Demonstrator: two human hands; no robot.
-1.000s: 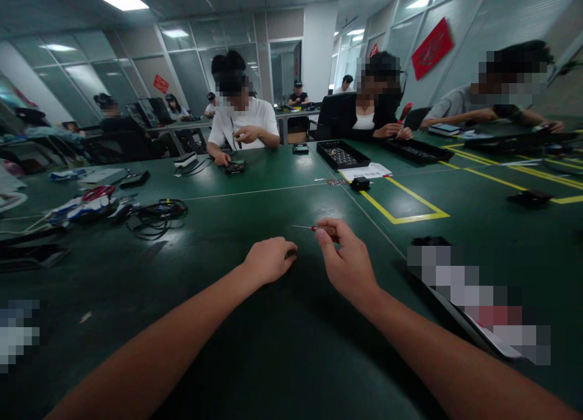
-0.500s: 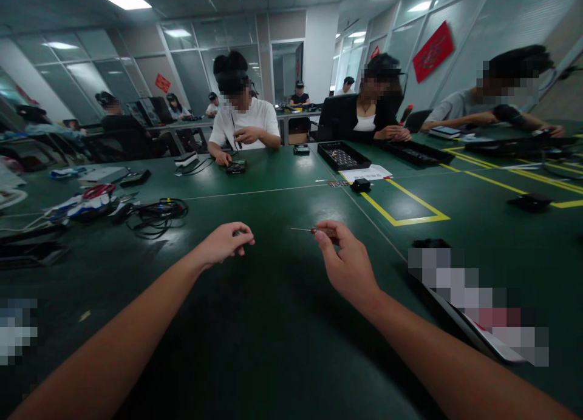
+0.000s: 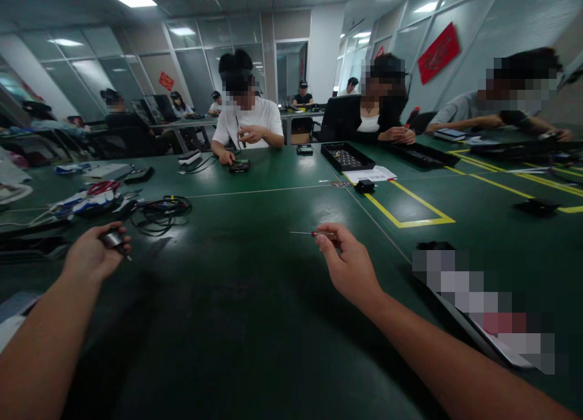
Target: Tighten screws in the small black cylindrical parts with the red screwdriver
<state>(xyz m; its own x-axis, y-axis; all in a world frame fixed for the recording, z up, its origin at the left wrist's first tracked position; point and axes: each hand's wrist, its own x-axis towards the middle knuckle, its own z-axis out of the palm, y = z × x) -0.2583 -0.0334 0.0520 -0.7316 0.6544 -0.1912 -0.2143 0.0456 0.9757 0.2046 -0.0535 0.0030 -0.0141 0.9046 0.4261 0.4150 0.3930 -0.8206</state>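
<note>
Screwdriver (image 3: pixel 314 233) pinched in right hand (image 3: pixel 348 261), pointing left over the near worktop (image 3: pixel 255 347); could scratch or jab if dipped carelessly. Metal piece (image 3: pixel 112 238) gripped in left hand (image 3: pixel 92 253), near cables (image 3: pixel 166 204) on the left; could snag there, or drop through a slack hold.

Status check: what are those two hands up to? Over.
Left hand: holding small silvery object. Right hand: holding thin screwdriver, tip pointing left. Coiled black cable beyond left hand, not between the two.
</note>
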